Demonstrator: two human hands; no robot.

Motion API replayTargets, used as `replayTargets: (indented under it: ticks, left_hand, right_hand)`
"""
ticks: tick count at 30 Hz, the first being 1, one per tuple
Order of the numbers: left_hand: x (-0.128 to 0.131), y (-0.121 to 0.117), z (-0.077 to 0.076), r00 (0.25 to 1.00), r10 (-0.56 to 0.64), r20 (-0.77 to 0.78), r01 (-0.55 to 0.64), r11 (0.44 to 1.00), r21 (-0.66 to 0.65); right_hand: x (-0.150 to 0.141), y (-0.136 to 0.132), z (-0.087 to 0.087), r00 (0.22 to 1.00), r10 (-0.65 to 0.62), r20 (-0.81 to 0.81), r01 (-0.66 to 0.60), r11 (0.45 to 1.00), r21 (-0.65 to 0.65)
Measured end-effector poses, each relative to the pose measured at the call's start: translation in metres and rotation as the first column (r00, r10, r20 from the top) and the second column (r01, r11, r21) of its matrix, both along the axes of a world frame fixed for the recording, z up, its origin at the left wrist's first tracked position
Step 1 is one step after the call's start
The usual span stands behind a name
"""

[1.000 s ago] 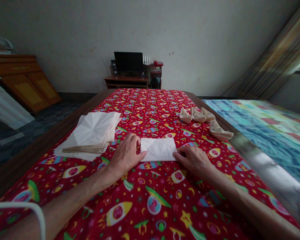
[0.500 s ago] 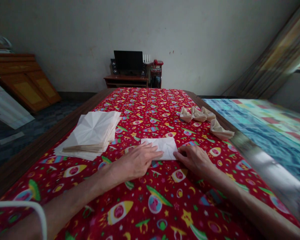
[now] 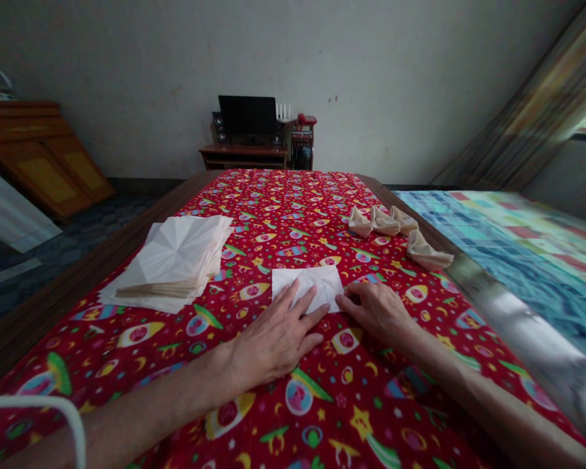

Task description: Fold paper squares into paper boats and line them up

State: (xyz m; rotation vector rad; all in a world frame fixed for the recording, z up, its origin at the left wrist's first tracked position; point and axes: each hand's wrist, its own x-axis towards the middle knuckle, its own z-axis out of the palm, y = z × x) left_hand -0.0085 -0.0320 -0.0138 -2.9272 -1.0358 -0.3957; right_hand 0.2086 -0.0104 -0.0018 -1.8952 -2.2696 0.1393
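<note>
A folded white sheet of paper [image 3: 328, 281] lies flat on the red patterned cloth [image 3: 293, 215] in front of me. My left hand [image 3: 278, 332] rests with spread fingers on the paper's near left part, palm on the cloth. At the paper's right edge, my right hand [image 3: 374, 309] has its thumb and forefinger pinched on the corner. To the left lies a stack of creased white paper sheets [image 3: 176, 251]. Several folded paper shapes [image 3: 385, 221] stand in a row at the right, with another folded paper piece [image 3: 426, 253] nearer me.
The cloth covers a long table with a dark wooden edge [image 3: 146, 218]. Beyond it stand a monitor [image 3: 247, 115] and a red telephone [image 3: 306, 120]. A bed with a blue patterned cover [image 3: 498, 267] is on the right, and a wooden cabinet [image 3: 43, 156] on the left. A white cable [image 3: 73, 413] crosses the lower left.
My left hand has shifted toward me, its fingers spreading over the paper. My right hand stays at the right edge. The view has moved slightly.
</note>
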Motion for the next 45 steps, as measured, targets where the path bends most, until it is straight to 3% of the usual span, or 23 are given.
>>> replayTargets:
  ticks: [10,13,17,21,23,27,33,45]
  left_hand:
    - [-0.001,0.0,0.0,1.0,0.005,-0.002,-0.005,1.0,-0.028]
    - [-0.001,0.0,-0.001,1.0,0.013,-0.005,-0.014,0.999,-0.032]
    - [-0.001,0.001,-0.001,1.0,0.01,0.0,-0.01,0.999,-0.033]
    - [0.0,0.001,0.0,1.0,-0.004,0.031,0.006,0.998,-0.056]
    - [0.0,0.001,0.001,1.0,0.001,0.031,0.002,0.997,-0.073]
    - [-0.003,0.002,0.004,1.0,-0.008,-0.01,0.007,0.996,-0.093]
    - [-0.021,0.002,0.008,0.994,-0.043,-0.103,0.031,0.993,-0.116]
    - [-0.068,-0.002,0.006,0.994,0.01,-0.111,-0.017,0.998,-0.065]
  right_hand:
    - [0.005,-0.001,-0.006,1.0,0.022,-0.021,-0.02,0.998,0.061]
    - [0.007,-0.003,-0.01,0.996,0.089,-0.019,-0.083,0.972,0.218]
    - [0.001,-0.009,-0.01,0.968,0.234,0.089,-0.249,0.868,0.428]
    - [-0.009,-0.019,-0.015,0.831,0.54,0.134,-0.552,0.77,0.319]
    - [-0.009,-0.023,-0.02,0.789,0.603,0.117,-0.612,0.752,0.244]
    - [0.004,-0.027,-0.023,0.797,0.597,0.091,-0.602,0.778,0.18]
    - [0.02,-0.032,-0.012,0.81,0.582,0.076,-0.586,0.808,0.061]
    - [0.026,-0.042,-0.003,0.836,0.538,0.11,-0.544,0.838,0.036]
